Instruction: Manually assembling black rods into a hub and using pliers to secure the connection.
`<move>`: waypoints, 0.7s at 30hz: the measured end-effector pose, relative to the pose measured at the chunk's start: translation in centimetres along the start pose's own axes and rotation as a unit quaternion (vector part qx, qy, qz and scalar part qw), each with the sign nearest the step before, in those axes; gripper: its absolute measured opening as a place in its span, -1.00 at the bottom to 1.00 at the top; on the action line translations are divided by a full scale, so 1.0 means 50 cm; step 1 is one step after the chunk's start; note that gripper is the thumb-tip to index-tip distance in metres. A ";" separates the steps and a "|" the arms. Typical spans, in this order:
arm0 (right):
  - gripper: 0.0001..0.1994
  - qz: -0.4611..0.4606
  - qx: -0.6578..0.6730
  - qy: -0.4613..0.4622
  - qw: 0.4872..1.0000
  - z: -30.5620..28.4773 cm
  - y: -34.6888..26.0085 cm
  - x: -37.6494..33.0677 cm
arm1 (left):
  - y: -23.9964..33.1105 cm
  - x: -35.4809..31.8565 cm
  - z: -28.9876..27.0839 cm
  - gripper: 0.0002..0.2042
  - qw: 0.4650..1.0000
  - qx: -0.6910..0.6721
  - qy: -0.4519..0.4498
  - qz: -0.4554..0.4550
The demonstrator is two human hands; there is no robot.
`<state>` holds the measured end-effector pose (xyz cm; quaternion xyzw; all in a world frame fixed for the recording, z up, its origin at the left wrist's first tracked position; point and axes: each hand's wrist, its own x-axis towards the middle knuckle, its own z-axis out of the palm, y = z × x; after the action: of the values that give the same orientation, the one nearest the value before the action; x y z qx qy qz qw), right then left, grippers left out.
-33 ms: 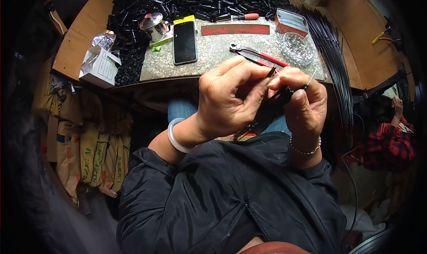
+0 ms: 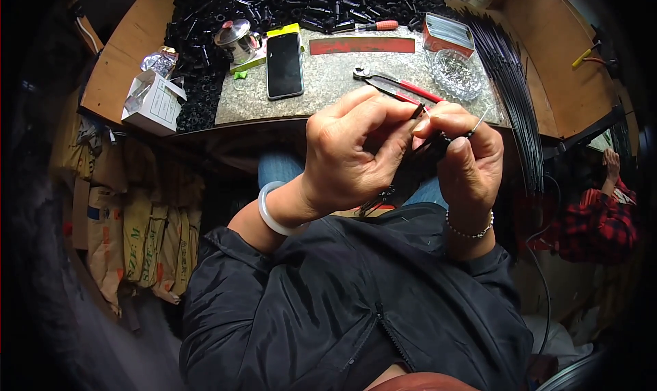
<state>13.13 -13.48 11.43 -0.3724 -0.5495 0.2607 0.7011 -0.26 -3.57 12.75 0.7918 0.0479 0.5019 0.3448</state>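
Observation:
In front of my chest, above my lap, both hands work close together. My left hand (image 2: 359,141) is closed, with a thin black strip (image 2: 418,110) pinched between thumb and forefinger. Beside it my right hand (image 2: 472,145) is closed too, its fingertips almost meeting those of the left. A thin, pale metal pin (image 2: 482,119) sticks up from between its fingers. Dark thin strands (image 2: 410,164) hang below the hands, partly hidden by them. Just beyond, on the table, lie pincers with red handles (image 2: 404,86), their near ends covered by my fingers.
A phone (image 2: 285,66), a red strip (image 2: 363,45) and a screwdriver (image 2: 387,25) lie on the stone-patterned board (image 2: 328,83). A glass dish (image 2: 457,75) and long black rods (image 2: 513,83) are right. Black parts (image 2: 308,4) heap behind. Another person (image 2: 599,220) sits far right.
The metal pin in my right hand leans very slightly further to the right. Both hands otherwise keep their places and grips.

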 end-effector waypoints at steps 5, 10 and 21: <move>-0.77 -0.034 -0.043 0.051 0.997 0.026 0.001 -0.002 | 0.005 -0.004 -0.003 -0.86 0.999 0.015 0.031 0.024; -0.76 -0.055 -0.019 0.081 0.995 0.022 0.006 -0.017 | 0.005 -0.017 0.011 -0.87 0.996 -0.053 0.073 0.017; -0.72 0.038 0.251 0.037 0.967 -0.019 -0.022 -0.014 | -0.318 -0.142 -0.309 -0.82 0.876 0.470 0.052 -0.095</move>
<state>13.80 -14.90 11.80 -0.2146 -0.4256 0.4023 0.7817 -12.21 13.18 1.89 0.8247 0.3715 0.4256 -0.0250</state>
